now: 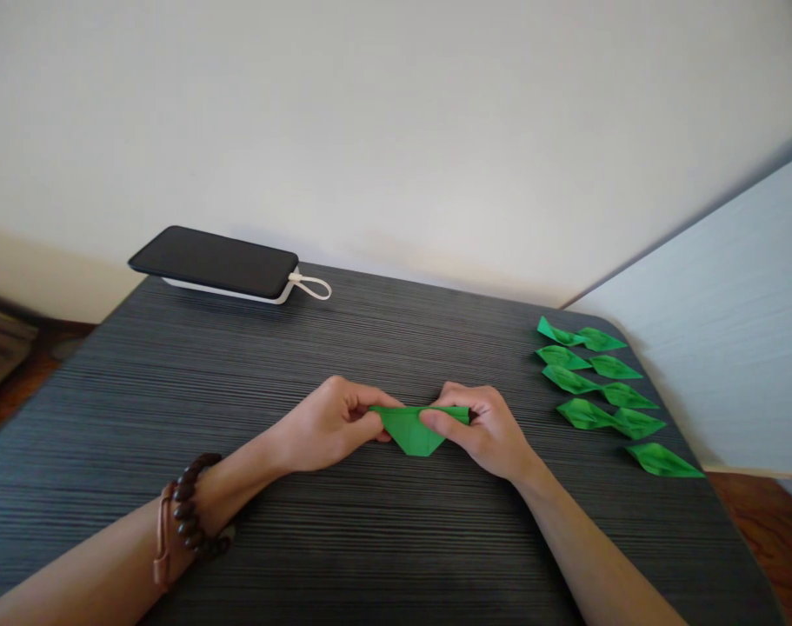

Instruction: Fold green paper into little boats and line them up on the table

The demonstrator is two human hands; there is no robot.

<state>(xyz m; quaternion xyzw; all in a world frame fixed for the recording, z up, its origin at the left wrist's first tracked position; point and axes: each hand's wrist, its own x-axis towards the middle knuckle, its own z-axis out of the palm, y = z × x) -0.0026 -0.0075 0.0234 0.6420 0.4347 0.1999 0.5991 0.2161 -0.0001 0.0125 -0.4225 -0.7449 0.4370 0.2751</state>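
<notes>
gripping a part-folded green paper point(412, 437), my left hand point(330, 426) and right hand point(485, 430) both pinched on it; i judge it unfinished, folded green shapes point(623, 396) at right done.

Counter point(382, 339): dark grey, streaked grain, far right corner rounded. Wall point(396, 130): plain, off-white, along the far edge. Panel point(728, 322): pale, faintly grained, beside the right edge. Floor point(770, 526): reddish brown, visible past the left and right edges. Light: soft, uneven.
</notes>
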